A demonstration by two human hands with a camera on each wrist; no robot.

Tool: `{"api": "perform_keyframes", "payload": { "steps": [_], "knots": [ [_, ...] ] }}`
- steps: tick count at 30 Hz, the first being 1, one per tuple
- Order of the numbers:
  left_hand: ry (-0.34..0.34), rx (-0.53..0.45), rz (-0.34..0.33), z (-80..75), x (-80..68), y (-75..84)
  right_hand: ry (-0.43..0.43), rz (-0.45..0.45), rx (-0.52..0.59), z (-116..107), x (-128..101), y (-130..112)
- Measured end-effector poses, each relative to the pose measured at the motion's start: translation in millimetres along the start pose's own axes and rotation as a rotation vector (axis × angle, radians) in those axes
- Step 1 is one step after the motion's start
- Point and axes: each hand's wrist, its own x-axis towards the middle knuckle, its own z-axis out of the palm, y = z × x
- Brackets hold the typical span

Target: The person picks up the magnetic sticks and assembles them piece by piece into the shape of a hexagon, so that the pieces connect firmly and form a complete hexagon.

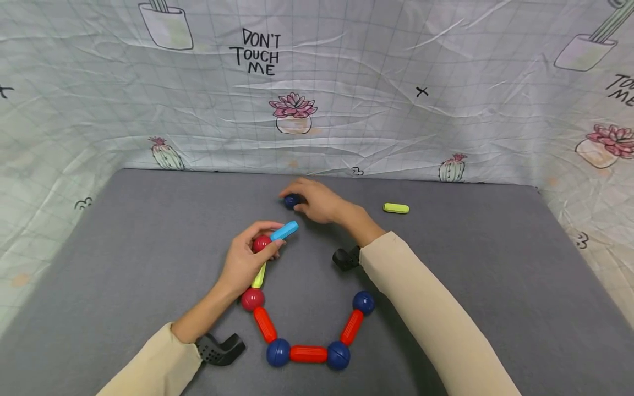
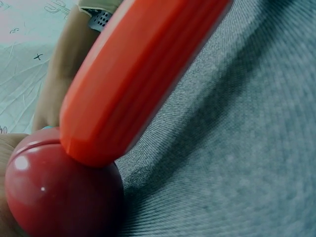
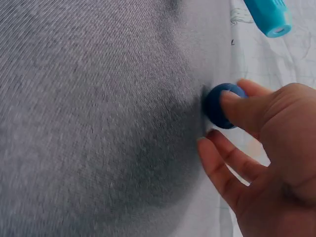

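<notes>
Left hand (image 1: pixel 246 258) pinching red ball (image 1: pixel 261 243) with blue rod (image 1: pixel 284 230) | right hand (image 1: pixel 317 201) fingers on loose blue ball (image 1: pixel 291 201) | chain: 3 red rods, 3 blue balls, 2 red balls; 2 green rods.

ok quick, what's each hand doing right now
Left hand: grips the red ball with the blue stick.
Right hand: fingers on the dark blue ball, pinching it.

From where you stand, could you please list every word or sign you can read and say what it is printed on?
"DON'T TOUCH ME" stands on the backdrop cloth, upper centre.
"TOU… ME", the same phrase cut off by the frame edge, stands on the cloth at far right.
A small "x" mark stands on the cloth right of centre.
The sticks, the balls and the grey mat show no lettering.
</notes>
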Motion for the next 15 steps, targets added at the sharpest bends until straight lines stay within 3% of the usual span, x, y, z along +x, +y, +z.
{"api": "perform_keyframes", "payload": {
  "steps": [8, 15],
  "knots": [
    [0.002, 0.006, -0.002, -0.3, -1.3, 0.2, 0.01, 0.008, -0.021, -7, -20, -1],
    [-0.005, 0.016, -0.012, 0.4, -1.6, 0.9, 0.141, -0.031, 0.065, -9, -52, -1]
  ]
}}
